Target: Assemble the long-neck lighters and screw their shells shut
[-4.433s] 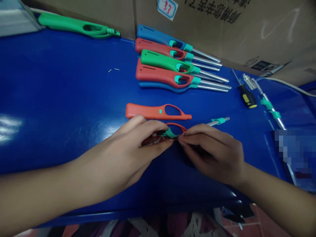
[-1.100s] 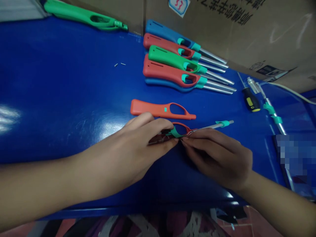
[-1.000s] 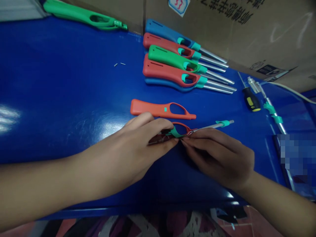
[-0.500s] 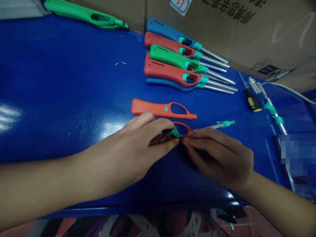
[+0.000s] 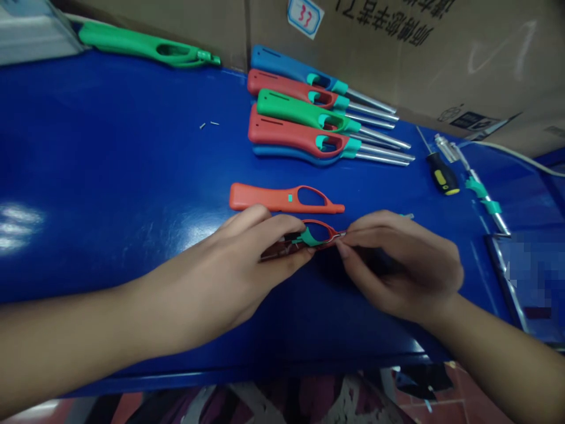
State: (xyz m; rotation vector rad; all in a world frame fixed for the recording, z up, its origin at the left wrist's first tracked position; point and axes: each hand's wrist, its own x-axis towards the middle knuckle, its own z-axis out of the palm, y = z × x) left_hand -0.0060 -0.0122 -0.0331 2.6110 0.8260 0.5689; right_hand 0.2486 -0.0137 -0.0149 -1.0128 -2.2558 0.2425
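My left hand [image 5: 247,259] is closed round the handle of a red gas lighter [image 5: 326,226] whose inside parts are exposed. Its teal trigger [image 5: 309,238] shows beside my index fingertip. With thumb and fingers pinched together, my right hand [image 5: 406,265] grips the lighter's front end, where thin metal shows at the neck. That hand covers most of the tube; only its teal-grey tip [image 5: 408,216] peeks out behind the knuckles. Just beyond my hands lies a loose orange-red handle shell [image 5: 265,197], with a small teal piece on it.
Several finished-looking lighters [image 5: 295,126] are stacked at the back against a cardboard box [image 5: 375,53]. A green lighter body [image 5: 136,46] lies back left. Two tiny pins [image 5: 214,123] rest on the blue table. At right are a screwdriver [image 5: 442,174] and a metal tube with teal parts [image 5: 484,194].
My right fingers have slid a little right along the lighter's front end and now cover most of the tube. My left hand keeps its grip. The view has shifted slightly.
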